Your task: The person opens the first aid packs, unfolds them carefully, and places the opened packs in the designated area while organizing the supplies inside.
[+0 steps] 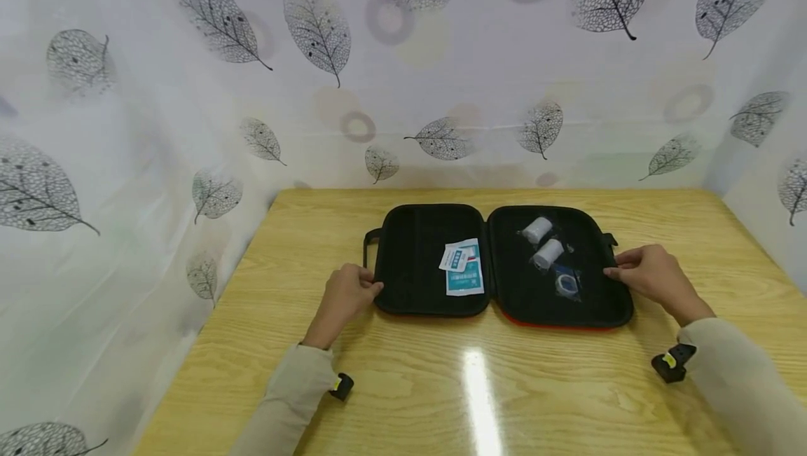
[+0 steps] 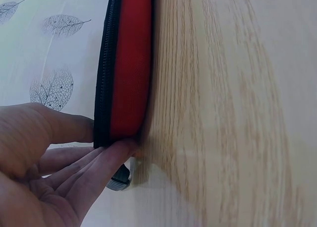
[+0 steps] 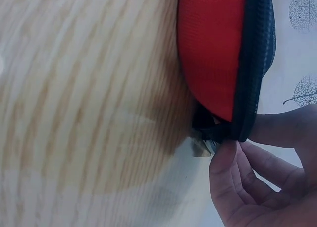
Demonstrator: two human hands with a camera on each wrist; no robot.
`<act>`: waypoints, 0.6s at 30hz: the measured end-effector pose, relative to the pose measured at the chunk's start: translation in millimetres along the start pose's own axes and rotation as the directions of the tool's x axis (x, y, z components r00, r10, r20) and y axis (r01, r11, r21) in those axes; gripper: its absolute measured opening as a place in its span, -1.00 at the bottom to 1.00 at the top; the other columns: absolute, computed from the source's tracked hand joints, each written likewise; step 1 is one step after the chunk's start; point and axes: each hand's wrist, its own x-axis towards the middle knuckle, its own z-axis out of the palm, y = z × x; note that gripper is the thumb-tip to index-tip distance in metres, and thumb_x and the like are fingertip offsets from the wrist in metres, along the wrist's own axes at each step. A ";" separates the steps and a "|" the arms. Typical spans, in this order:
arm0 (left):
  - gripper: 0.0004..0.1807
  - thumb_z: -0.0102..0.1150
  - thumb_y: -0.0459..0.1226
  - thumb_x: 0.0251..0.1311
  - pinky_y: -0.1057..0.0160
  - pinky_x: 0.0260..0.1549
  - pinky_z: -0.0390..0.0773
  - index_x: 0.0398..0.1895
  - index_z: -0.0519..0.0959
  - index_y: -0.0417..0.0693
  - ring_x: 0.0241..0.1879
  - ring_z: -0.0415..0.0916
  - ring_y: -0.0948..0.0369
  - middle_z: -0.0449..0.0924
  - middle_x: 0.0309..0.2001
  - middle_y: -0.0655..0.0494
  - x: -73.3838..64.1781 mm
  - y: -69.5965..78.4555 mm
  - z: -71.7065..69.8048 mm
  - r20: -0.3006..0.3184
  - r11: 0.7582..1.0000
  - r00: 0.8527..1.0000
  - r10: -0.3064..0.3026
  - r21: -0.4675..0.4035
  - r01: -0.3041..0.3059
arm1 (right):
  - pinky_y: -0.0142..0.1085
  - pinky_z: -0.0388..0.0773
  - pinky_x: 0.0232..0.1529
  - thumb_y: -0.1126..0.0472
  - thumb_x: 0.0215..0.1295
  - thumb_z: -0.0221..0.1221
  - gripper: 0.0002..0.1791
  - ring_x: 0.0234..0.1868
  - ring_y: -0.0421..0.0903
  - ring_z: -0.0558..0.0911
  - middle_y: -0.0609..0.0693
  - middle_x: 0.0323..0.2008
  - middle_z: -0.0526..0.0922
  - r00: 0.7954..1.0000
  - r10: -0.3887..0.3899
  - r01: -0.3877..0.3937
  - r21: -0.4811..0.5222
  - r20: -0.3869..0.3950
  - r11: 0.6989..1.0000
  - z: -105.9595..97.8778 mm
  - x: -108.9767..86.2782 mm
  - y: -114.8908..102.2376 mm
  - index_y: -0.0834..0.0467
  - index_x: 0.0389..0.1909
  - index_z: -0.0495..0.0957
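Note:
A red zip case [image 1: 397, 260] with a black lining lies unfolded on the table. My left hand [image 1: 345, 295] pinches its left rim near the front corner; in the left wrist view thumb and fingers of that hand [image 2: 64, 162] hold the zipped edge of the red side [image 2: 131, 63]. At the opposite rim, my right hand [image 1: 656, 277] pinches the right edge, and the right wrist view shows its fingers [image 3: 225, 172] around the lower corner. Teal and white packets [image 1: 464, 282] lie in the left half. Two wrapped white rolls [image 1: 548, 253] and a clear packet with a ring-shaped item [image 1: 567, 284] lie in the right half.
The wooden table [image 1: 410, 386] extends around the case. A handle loop [image 1: 368, 239] sticks out from the case's left side. Leaf-patterned sheeting [image 1: 441, 78] hangs behind the table and along both sides.

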 end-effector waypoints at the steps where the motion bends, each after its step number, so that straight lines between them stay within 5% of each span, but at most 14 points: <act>1: -0.67 0.37 -0.30 0.27 0.08 -0.20 0.72 0.01 0.68 -0.36 -0.19 0.73 0.03 0.75 -0.18 -0.13 -0.2 0.7 -0.3 0.000 1.000 1.000 -0.002 0.001 0.002 | 0.13 0.61 -0.18 0.08 0.31 0.33 -0.37 -0.08 0.39 0.61 0.42 -0.14 0.68 1.000 0.002 -0.002 0.003 0.000 1.000 0.1 0.2 0.5 0.61 0.07 0.51; 9: -0.68 0.36 -0.29 0.29 0.07 -0.21 0.72 -0.01 0.68 -0.37 -0.22 0.73 0.04 0.75 -0.20 -0.13 -1.0 3.2 -3.6 0.026 0.999 0.999 0.038 0.034 -0.039 | 0.14 0.60 -0.19 0.08 0.29 0.34 -0.36 -0.08 0.40 0.61 0.42 -0.14 0.68 1.000 0.017 -0.017 -0.003 0.011 1.000 -2.1 0.6 1.2 0.61 0.06 0.51; 18: -0.78 0.39 -0.23 0.26 0.06 -0.26 0.71 -0.25 0.77 -0.25 -0.27 0.71 0.06 0.76 -0.27 -0.06 7.7 9.8 -19.9 0.026 0.970 0.988 0.149 0.191 -0.152 | 0.12 0.61 -0.22 0.09 0.28 0.34 -0.36 -0.09 0.40 0.61 0.41 -0.15 0.69 1.000 0.018 -0.018 -0.003 0.005 1.000 -0.1 0.2 1.2 0.61 0.07 0.50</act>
